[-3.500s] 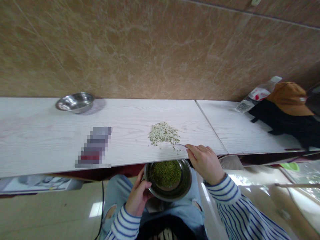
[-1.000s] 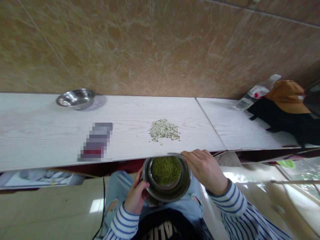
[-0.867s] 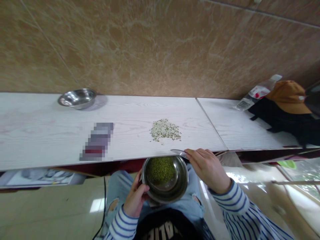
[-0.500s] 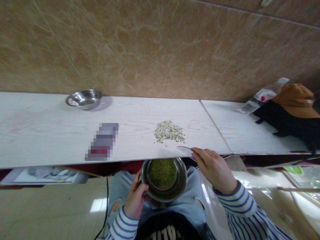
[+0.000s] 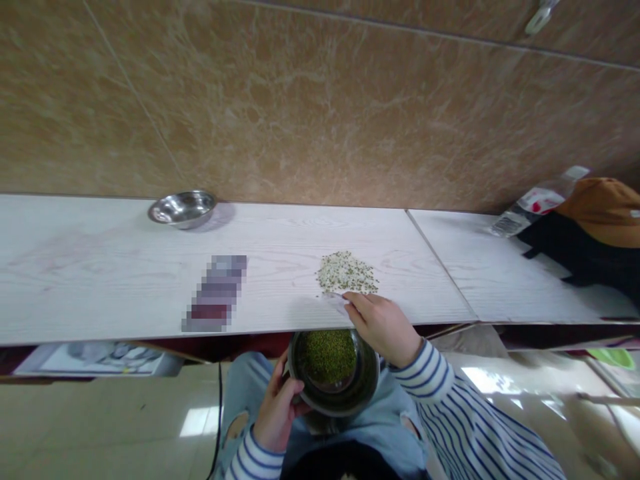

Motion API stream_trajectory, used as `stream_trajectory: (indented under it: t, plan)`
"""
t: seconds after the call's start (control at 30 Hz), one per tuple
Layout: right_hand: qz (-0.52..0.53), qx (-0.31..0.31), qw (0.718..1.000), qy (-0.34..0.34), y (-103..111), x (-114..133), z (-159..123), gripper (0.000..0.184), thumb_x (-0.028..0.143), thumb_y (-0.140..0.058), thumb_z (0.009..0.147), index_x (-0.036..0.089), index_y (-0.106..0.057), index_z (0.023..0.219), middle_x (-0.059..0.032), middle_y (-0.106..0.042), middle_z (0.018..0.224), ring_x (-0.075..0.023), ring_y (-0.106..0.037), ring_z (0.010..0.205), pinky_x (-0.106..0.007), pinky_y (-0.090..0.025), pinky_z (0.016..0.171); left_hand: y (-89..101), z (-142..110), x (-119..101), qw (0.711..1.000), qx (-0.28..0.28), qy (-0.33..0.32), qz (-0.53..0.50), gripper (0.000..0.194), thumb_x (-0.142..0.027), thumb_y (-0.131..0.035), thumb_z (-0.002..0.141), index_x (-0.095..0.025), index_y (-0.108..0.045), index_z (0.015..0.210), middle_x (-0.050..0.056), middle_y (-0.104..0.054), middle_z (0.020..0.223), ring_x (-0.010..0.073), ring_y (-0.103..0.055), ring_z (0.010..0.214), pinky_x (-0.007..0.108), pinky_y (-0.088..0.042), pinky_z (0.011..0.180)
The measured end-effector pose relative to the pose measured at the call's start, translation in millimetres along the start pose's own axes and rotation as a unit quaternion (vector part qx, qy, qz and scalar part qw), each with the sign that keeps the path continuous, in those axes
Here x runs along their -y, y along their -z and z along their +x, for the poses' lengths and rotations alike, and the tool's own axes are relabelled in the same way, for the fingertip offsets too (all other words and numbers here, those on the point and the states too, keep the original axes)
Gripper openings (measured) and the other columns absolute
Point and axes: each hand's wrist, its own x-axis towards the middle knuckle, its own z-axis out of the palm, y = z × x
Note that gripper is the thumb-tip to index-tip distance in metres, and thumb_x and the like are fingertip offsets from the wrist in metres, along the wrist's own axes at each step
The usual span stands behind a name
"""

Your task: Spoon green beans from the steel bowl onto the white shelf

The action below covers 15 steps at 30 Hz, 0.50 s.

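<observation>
My left hand point(image 5: 281, 407) grips the rim of a steel bowl point(image 5: 367, 393) on its left side, thumb over the edge. The bowl sits above my lap, just under the table's front edge, with green mung beans point(image 5: 330, 357) inside. My right hand point(image 5: 383, 327) pinches a thin, pale, flat piece with a curved edge point(image 5: 334, 299); its exact kind is unclear. That piece is at the near side of a loose pile of white grains mixed with green beans point(image 5: 347, 272) on the white tabletop. My right hand covers part of the bowl's far right rim.
A second steel bowl point(image 5: 183, 210) stands at the back left. A blurred-out flat object point(image 5: 215, 293) lies left of the pile. A plastic bottle point(image 5: 533, 203), a brown cap point(image 5: 603, 210) and dark cloth point(image 5: 555, 243) lie at the right. The white table point(image 5: 100, 280) meets a tiled wall.
My right hand has moved left with the flat piece, to the near edge of the grain pile. My left hand still holds the bowl. The view has shifted slightly.
</observation>
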Motion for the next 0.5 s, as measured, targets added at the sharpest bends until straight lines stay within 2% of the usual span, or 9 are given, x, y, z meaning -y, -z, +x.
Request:
stream_trajectory:
  t: [0.17, 0.27, 0.37, 0.5]
  plan:
    - [0.021, 0.001, 1.000, -0.012, -13.8, 22.6, 25.6, 0.027, 0.029, -0.036, 0.089, 0.021, -0.053, 0.108, -0.0043, -0.067, 0.089, -0.0150, -0.062, 0.076, -0.024, -0.041, 0.068, 1.2, 4.5, -0.6, 1.000, -0.017, -0.006, -0.002, 0.070, -0.015, -0.057, 0.059, -0.030, -0.042, 0.125, 0.003, -0.059, 0.100, 0.0122, -0.053, 0.067, 0.027, -0.046, 0.058]
    - [0.006, -0.016, 0.998, -0.053, -18.6, 21.6, 39.2, 0.027, 0.028, -0.036, 0.088, 0.020, -0.053, 0.108, -0.0030, -0.068, 0.080, -0.0149, -0.061, 0.070, -0.024, -0.040, 0.064, 4.7, 6.5, -0.6, 1.000, -0.017, -0.001, 0.000, 0.068, -0.015, -0.056, 0.060, -0.030, -0.042, 0.125, 0.002, -0.059, 0.097, 0.0123, -0.053, 0.067, 0.027, -0.046, 0.058]
    - [-0.013, -0.030, 0.997, -0.069, -11.1, 2.3, 53.6, 0.030, 0.029, -0.031, 0.091, 0.021, -0.051, 0.111, -0.0042, -0.067, 0.088, -0.0148, -0.061, 0.074, -0.025, -0.039, 0.066, 9.9, 7.7, -2.3, 1.000, -0.009, 0.009, -0.008, 0.070, -0.015, -0.057, 0.061, -0.031, -0.039, 0.127, 0.002, -0.059, 0.100, 0.0129, -0.054, 0.070, 0.028, -0.046, 0.060]
    - [-0.055, -0.034, 0.996, -0.068, 8.3, -36.5, 78.2, 0.029, 0.032, -0.032, 0.091, 0.023, -0.056, 0.105, -0.0044, -0.067, 0.090, -0.0165, -0.058, 0.084, -0.028, -0.037, 0.075, 13.7, 10.1, -4.1, 1.000, -0.012, 0.010, -0.015, 0.072, -0.015, -0.057, 0.060, -0.030, -0.038, 0.128, 0.005, -0.057, 0.111, 0.0151, -0.055, 0.076, 0.028, -0.046, 0.062]
